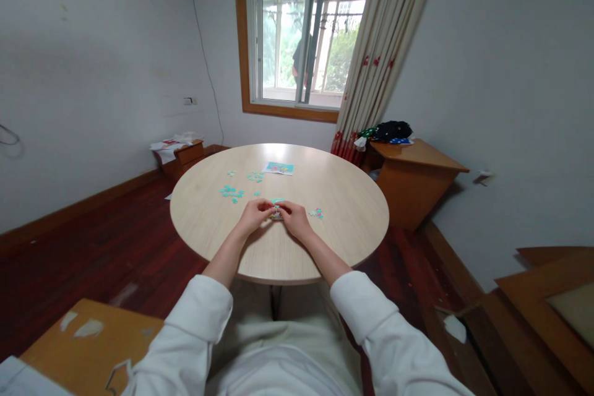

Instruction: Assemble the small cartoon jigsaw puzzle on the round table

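Note:
My left hand [254,215] and my right hand [294,218] meet at the middle of a round pale wooden table [352,223]. Both have fingers pinched on a small cluster of turquoise puzzle pieces [277,208] lying between them on the tabletop. Loose turquoise pieces [232,192] lie scattered to the left of my hands, with a few more pieces [255,176] further back. A small group of pieces [317,213] rests just right of my right hand. A picture card [279,167] lies flat at the far side of the table.
An orange wooden cabinet [417,182] with dark clothing on top stands at the right beyond the table. A low drawer unit [183,158] with papers sits by the left wall. A curtained window [301,31] is behind. A wooden board [88,343] lies at bottom left.

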Action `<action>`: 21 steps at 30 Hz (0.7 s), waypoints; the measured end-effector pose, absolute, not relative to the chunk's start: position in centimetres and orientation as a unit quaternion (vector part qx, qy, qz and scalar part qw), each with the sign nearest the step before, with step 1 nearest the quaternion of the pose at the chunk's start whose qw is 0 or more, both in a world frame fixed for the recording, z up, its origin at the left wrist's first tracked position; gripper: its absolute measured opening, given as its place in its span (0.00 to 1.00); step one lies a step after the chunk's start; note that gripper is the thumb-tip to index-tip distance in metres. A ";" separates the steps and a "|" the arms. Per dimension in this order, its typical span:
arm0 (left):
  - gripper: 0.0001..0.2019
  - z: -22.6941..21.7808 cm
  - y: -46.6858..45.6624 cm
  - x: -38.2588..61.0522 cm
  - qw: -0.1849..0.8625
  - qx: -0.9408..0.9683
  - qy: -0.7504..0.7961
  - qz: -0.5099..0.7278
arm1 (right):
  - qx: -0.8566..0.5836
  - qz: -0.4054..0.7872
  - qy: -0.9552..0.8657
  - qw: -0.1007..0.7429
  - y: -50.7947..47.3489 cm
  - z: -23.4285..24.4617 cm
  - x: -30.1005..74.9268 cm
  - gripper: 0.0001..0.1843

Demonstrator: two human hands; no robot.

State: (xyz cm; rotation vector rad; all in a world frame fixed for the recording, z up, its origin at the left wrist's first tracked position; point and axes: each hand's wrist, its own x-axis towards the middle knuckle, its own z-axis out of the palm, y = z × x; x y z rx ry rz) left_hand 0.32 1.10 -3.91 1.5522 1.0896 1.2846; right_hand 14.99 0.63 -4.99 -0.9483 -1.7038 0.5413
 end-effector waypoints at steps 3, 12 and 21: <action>0.13 -4.2 1.4 0.1 0.405 0.611 0.439 0.520 | -0.438 0.191 -0.710 0.517 1.0 -5.3 15.1 0.13; 0.07 -5.0 2.0 -0.9 0.348 0.597 0.523 0.499 | -0.517 0.046 -0.778 0.355 1.1 -5.6 15.4 0.14; 0.09 -5.0 1.8 -0.8 0.336 0.617 0.547 0.456 | -0.523 0.041 -0.781 0.338 0.7 -5.3 15.3 0.12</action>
